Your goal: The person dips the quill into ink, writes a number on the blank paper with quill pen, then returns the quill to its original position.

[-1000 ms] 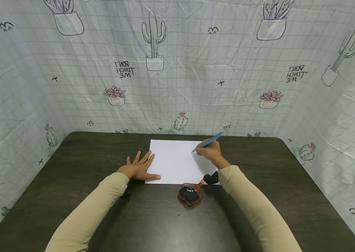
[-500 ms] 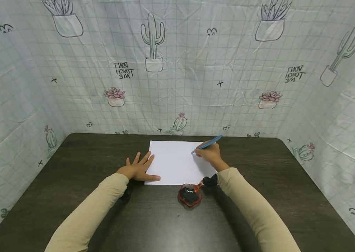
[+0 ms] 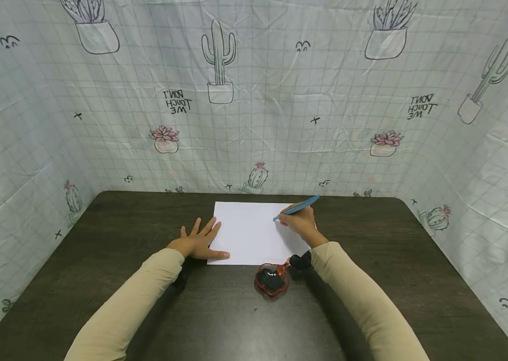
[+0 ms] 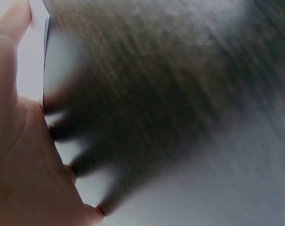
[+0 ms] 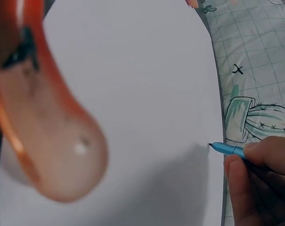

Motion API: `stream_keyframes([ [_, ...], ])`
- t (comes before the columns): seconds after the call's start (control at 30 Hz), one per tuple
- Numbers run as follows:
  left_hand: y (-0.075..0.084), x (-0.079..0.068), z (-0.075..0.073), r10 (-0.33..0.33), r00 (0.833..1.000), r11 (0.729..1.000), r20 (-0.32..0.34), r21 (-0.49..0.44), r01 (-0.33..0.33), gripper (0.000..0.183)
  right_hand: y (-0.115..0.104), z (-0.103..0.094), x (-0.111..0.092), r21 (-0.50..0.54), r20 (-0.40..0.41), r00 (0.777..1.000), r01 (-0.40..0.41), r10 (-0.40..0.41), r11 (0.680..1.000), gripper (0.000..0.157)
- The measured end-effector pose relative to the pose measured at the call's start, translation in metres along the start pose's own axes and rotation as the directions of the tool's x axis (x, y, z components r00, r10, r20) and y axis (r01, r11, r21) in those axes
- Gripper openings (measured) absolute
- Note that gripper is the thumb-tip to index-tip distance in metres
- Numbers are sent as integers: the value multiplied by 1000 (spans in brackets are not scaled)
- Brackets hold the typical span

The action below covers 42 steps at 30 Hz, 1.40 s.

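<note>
A white sheet of paper (image 3: 249,233) lies near the far side of the dark table. My left hand (image 3: 196,244) rests with spread fingers across its left edge, thumb near the lower corner; the left wrist view shows the palm (image 4: 29,174) close up. Over the sheet's right part, my right hand (image 3: 300,220) pinches a blue pen (image 3: 302,205), its top leaning up to the right. In the right wrist view the pen's dark tip (image 5: 210,145) meets the paper, beside a faint short mark. The right hand covers part of the sheet's right edge.
At the sheet's near edge sits a red, flower-shaped thing (image 3: 272,279) with a dark shiny middle and a translucent stem. A blurred orange-rimmed shape (image 5: 62,141) fills the right wrist view's left side. A cactus-print cloth (image 3: 254,125) stands behind the table (image 3: 236,321).
The pen has tipped slightly lower, and its point has shifted a hair to the left. My left hand and the paper stay in place; the head view has dipped a little.
</note>
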<state>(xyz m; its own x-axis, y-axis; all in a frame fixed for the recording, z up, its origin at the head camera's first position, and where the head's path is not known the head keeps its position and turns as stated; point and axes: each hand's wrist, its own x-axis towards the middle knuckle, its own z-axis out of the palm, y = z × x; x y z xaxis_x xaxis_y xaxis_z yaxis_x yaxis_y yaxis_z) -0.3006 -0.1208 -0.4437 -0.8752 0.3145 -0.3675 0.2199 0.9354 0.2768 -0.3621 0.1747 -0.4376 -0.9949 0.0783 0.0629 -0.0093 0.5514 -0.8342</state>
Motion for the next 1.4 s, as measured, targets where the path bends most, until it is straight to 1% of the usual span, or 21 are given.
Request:
stream_keyframes([
  [0.13,1,1,0,6,1000,1000,-7,5,-6,104,0,4,-2,80,5,1000,15,-16,997,12],
  [0.3,1,1,0,6,1000,1000,-3,13,-6,103,0,7,-4,136,31,999,22,-26,990,14],
  [0.53,3,-1,-2,3,1000,1000,8,11,-3,102,-4,7,-10,184,157,986,27,-56,983,14],
  [0.63,5,-2,-2,5,1000,1000,7,3,-5,102,-4,7,-13,190,191,980,19,-56,982,14],
  [0.73,5,-3,-2,5,1000,1000,5,0,-5,102,-3,7,-17,203,225,972,27,-74,979,14],
  [0.8,5,-2,-1,3,1000,1000,4,0,-3,102,-9,3,-24,222,260,961,32,-91,974,15],
  [0.97,5,-3,-1,-3,1000,1000,4,4,3,103,-7,0,-33,254,320,936,66,-148,965,19],
  [1.03,5,-3,-1,-2,1000,1000,5,3,2,103,1,1,-32,261,323,931,84,-168,962,18],
  [1.2,4,-4,-1,-3,1000,1000,11,-5,3,103,6,-3,-38,278,349,910,129,-225,952,17],
  [1.27,4,-5,-1,-3,1000,1000,14,-8,3,103,7,-6,-40,268,363,902,139,-233,953,17],
  [1.37,4,-5,-1,-4,1000,1000,21,-11,4,103,9,-12,-44,239,381,898,132,-218,962,16],
  [1.4,3,-6,-1,-5,1000,1000,25,-9,5,103,9,-13,-46,225,385,900,123,-204,966,16],
])
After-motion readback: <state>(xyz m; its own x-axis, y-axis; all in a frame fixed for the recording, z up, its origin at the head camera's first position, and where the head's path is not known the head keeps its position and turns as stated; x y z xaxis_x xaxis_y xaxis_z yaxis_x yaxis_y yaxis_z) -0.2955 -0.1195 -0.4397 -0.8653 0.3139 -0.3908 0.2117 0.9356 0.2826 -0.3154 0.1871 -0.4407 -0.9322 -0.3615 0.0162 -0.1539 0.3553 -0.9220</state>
